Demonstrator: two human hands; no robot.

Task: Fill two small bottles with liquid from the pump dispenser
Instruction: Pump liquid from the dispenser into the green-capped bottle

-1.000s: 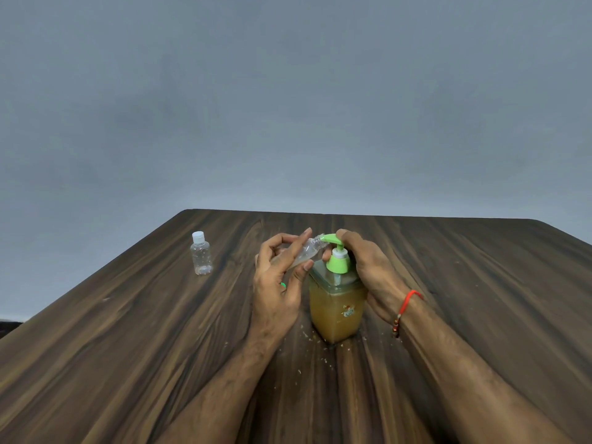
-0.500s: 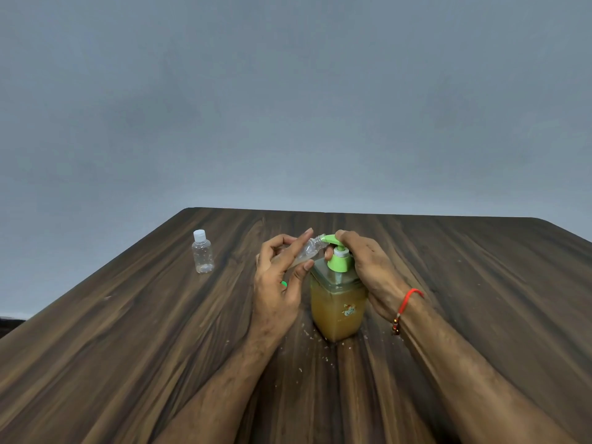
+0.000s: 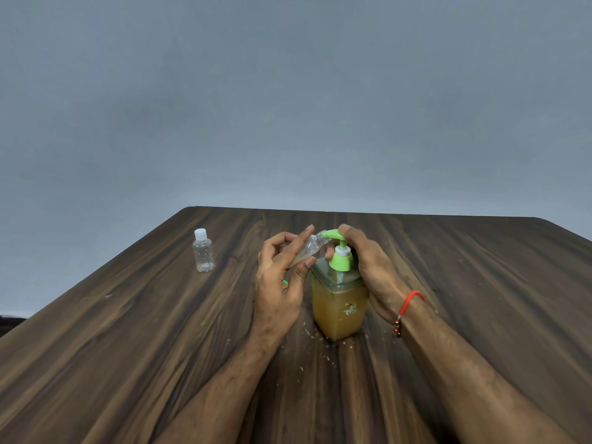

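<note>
Dark wood-grain table (image 3: 128,331) under grey wall. Left hand (image 3: 282,283) pinching tilted small bottle (image 3: 309,249) at green spout, little liquid inside; right hand (image 3: 368,267) wrapped around pump dispenser (image 3: 339,306). Capped bottle (image 3: 203,251) mid-left, seemingly empty: filling barely begun.

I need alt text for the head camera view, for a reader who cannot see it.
Over a dark wooden table, the left hand tilts a small clear bottle with its mouth at the green nozzle of a pump dispenser of amber liquid, and the right hand rests on the pump head. A second, capped bottle stands upright to the left.
</note>
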